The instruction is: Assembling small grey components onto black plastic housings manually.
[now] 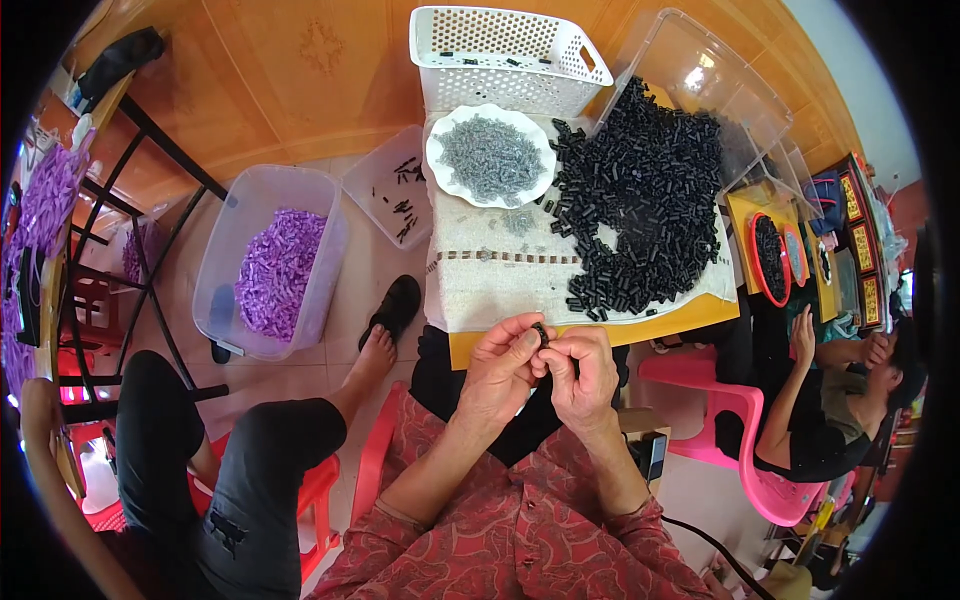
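At the table's front edge, my left hand (497, 375) pinches a small black tube-like piece (541, 331) between thumb and fingers. My right hand (583, 377) meets it there, its thumb and fingers closed together beside the piece; whatever they grip is too small to make out. Just beyond my hands, a big heap of similar black pieces (650, 190) covers the right of the white cloth (475, 300). A white scalloped plate (436, 168) holds a mound of small clear-grey pieces (492, 158), and a few more lie loose on the cloth below it.
Behind the plate stands a white perforated basket (500, 90); a clear bin (700, 60) leans behind the heap. On the floor at left is a plastic tub (215, 270) of purple pieces (285, 270). One person's knees (265, 460) are at left; another person (830, 420) sits at right.
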Motion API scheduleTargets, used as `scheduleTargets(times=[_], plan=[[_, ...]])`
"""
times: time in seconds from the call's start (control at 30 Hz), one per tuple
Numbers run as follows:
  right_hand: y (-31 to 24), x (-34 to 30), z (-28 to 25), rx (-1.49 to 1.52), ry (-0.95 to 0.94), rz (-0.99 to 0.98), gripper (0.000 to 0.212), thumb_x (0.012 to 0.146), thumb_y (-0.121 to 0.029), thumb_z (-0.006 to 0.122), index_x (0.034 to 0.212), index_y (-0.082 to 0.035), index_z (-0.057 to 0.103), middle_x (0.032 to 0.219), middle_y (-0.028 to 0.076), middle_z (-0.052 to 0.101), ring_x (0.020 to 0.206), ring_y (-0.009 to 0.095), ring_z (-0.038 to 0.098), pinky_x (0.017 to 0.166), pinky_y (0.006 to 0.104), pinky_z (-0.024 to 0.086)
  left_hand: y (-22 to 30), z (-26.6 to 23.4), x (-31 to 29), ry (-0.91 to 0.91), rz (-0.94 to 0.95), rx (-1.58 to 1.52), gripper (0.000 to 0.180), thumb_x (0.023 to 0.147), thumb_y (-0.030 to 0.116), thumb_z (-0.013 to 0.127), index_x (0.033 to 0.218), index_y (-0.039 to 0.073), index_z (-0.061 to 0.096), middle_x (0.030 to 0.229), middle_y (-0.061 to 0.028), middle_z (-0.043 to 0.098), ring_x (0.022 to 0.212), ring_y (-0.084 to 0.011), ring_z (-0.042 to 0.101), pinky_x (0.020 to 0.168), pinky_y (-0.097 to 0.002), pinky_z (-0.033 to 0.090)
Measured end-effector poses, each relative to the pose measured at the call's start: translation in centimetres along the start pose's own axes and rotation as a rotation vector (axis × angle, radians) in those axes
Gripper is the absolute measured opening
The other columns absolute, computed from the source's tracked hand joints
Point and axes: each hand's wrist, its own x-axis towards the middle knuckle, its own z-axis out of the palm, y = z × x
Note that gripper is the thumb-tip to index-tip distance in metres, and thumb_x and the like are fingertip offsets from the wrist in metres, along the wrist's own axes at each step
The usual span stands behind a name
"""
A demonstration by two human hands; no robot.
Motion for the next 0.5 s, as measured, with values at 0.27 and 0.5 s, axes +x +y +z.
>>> scheduleTargets(times=[0.27,0.5], plan=[[-0.84,0.10,-0.04,-0.032,-0.004,0.026,0.017,0.080,-0.001,0.071,0.089,-0.003,0.056,0.079,0.010,0.061,0.066,0.023,0.061,0.054,0.0308,0.049,-0.23,-0.35,0.06,0.012,0.032,0.028,0.022,0.093,0.006,0.058,0.115,0.004,0.061,0.104,-0.0090,0.066,0.072,-0.0072,0.057,0.065,-0.0209,0.048],[-0.60,0.04,-0.25,-0.053,0.008,-0.033,0.019,0.077,0.001,0.074,0.086,-0.002,0.057,0.078,0.010,0.061,0.062,0.021,0.062,0.050,0.0286,0.050,-0.42,-0.08,-0.09,0.039,-0.075,-0.171,0.023,0.093,0.008,0.059,0.115,0.007,0.062,0.104,-0.0072,0.066,0.072,-0.0064,0.057,0.070,-0.0221,0.050]])
